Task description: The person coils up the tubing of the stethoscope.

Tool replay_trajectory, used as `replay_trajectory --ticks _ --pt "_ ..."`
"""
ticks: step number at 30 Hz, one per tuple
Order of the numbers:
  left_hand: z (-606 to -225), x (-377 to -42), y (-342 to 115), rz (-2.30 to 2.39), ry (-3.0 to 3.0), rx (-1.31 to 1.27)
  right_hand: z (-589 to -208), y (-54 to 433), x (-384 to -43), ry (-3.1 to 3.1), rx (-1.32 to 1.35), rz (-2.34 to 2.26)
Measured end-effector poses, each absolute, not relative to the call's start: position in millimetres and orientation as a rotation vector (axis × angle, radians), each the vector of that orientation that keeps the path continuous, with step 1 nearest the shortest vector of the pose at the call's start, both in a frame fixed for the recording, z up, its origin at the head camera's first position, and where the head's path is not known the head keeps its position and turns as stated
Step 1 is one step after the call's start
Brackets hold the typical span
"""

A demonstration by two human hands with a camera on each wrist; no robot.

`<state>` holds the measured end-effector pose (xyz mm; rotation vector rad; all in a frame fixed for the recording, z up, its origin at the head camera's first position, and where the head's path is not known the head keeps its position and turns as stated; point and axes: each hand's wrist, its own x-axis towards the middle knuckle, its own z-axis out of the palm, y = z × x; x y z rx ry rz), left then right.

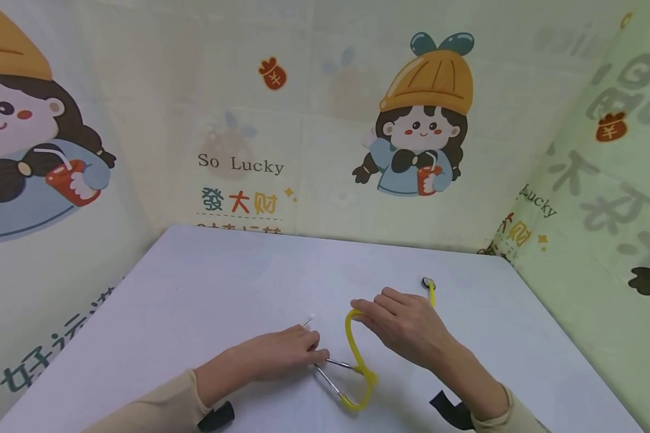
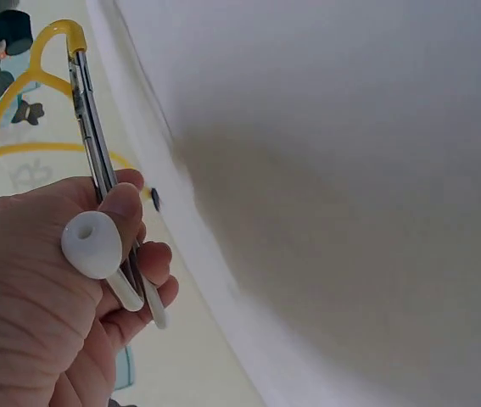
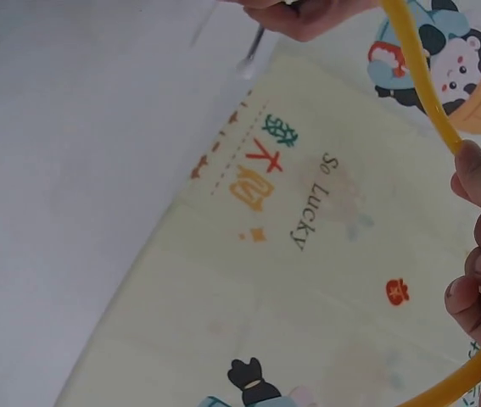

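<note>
A stethoscope with yellow tubing (image 1: pixel 352 340) is held between both hands over the white table. My left hand (image 1: pixel 271 359) grips its two metal ear tubes (image 1: pixel 329 383), bunched close together in the fingers; a white ear tip (image 2: pixel 93 244) sticks out beside the thumb in the left wrist view. My right hand (image 1: pixel 411 325) holds the yellow tube, pinched between thumb and fingers, with a loop of it sagging toward the ear tubes. Beyond the right hand, the round dark-rimmed chest piece (image 1: pixel 428 282) hangs at the tube's far end.
The white table (image 1: pixel 222 270) lies beneath both hands. Printed cloth with cartoon figures and lettering (image 1: pixel 241 163) stands behind it and along both sides. Black straps (image 1: pixel 452 413) show at the wrists.
</note>
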<state>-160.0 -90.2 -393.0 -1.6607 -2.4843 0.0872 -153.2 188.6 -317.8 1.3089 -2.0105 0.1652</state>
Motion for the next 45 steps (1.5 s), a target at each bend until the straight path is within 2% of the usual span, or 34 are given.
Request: replay_trajectory --ticks 10,24,37,45 --pt "-387 -148 -81 0.069 -2.254 -1.765 -327 188 -157 -2.031 1.288 0.225" --pt "-380 -144 -72 -0.1 -2.239 -1.8 -342 189 -160 -2.092 1.246 0.26" --pt "-378 -147 -73 -0.375 -2.253 -1.736 -362 186 -159 -2.257 1.203 0.183" --pt "-375 -149 -74 -0.492 -2.24 -1.568 -371 187 -151 -2.403 1.145 0.301"
